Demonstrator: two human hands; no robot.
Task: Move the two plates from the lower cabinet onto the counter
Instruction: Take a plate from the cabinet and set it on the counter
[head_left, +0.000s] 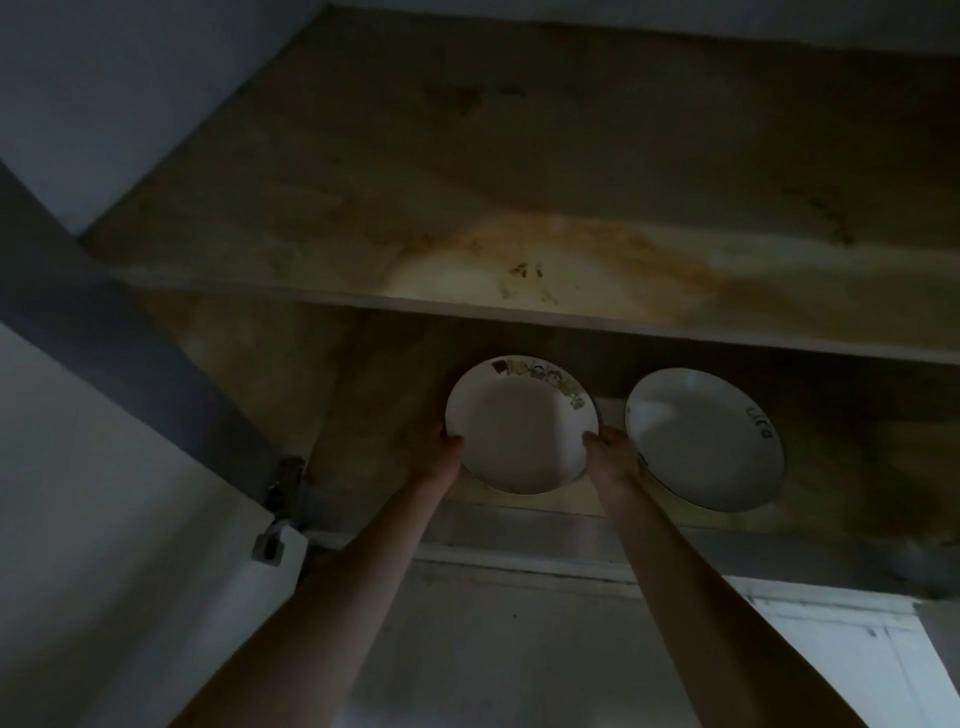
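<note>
White plate (519, 428) between both hands (448, 451)

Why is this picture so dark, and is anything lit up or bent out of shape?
Head view: dim cabinet interior; a warm patch glows on the shelf, the two plates catch light; soft, grainy focus; wide-angle lens stretches both forearms; the left hand and right hand hold the left plate's rim.

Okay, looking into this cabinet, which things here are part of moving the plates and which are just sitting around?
Part of the job:
- patterned plate, gripped at its rim by the left hand and right hand
- second plate, beside it, untouched

Just there:
- stained shelf above
- door hinge at left
</note>
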